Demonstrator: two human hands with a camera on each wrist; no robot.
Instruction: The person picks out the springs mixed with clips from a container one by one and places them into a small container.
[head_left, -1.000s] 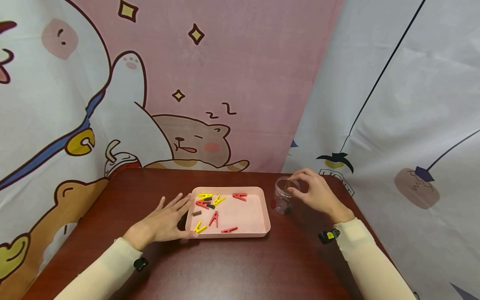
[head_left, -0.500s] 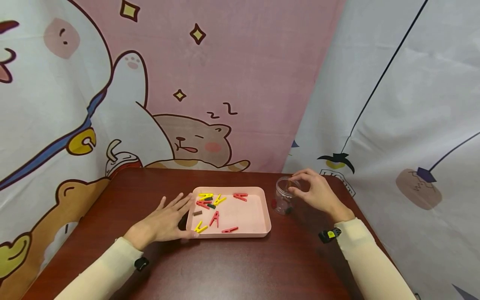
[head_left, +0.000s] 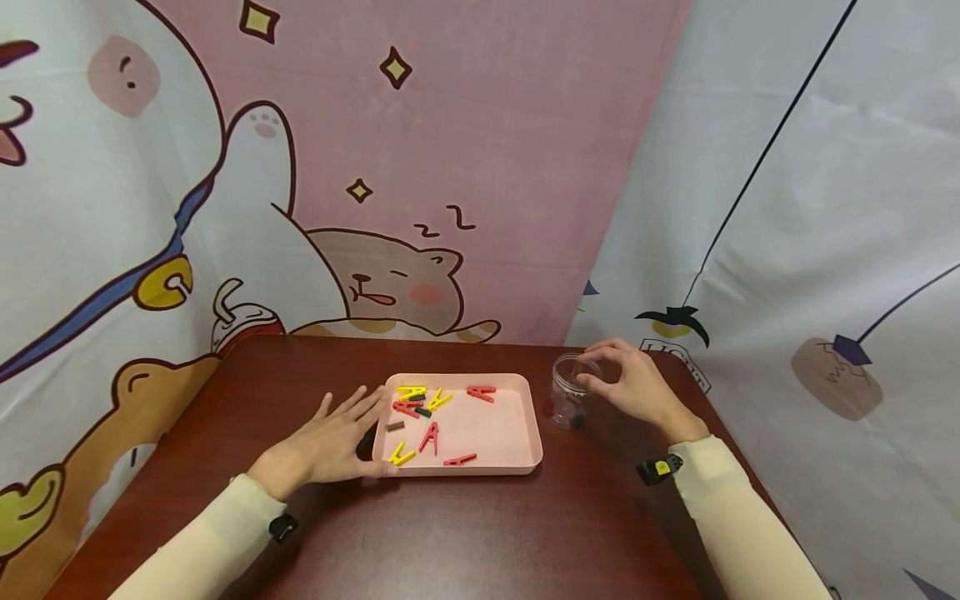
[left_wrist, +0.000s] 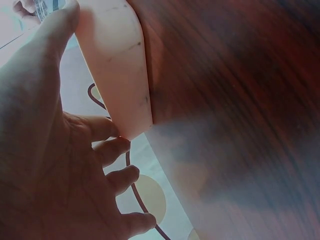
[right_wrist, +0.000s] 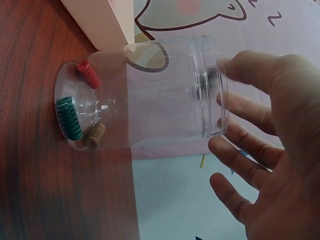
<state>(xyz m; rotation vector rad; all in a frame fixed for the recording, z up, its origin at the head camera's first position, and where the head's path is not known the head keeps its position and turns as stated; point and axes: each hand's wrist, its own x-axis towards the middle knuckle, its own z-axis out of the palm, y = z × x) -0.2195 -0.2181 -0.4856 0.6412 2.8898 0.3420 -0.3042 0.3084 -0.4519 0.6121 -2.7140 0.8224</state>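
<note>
My left hand (head_left: pixel 326 442) rests with its fingers extended against the left side of a pink tray (head_left: pixel 498 468), thumb at the near corner. Red clips (head_left: pixel 428 437) and yellow clips (head_left: pixel 401 455) lie spread in the tray with a brown spring (head_left: pixel 394 427) and dark green pieces. At the mouth of a clear jar (right_wrist: pixel 155 100), my right hand (head_left: pixel 633 387) pinches a small dark spring (right_wrist: pixel 210 80), blurred and partly hidden by the fingers. A red spring (right_wrist: pixel 88 75), a green spring (right_wrist: pixel 69 118) and a tan spring (right_wrist: pixel 95 135) lie at the jar's bottom.
The jar stands upright on the dark wooden table (head_left: pixel 480 542), just right of the tray. A printed cloth (head_left: pixel 487 150) with cartoon animals hangs behind the table and along its right side.
</note>
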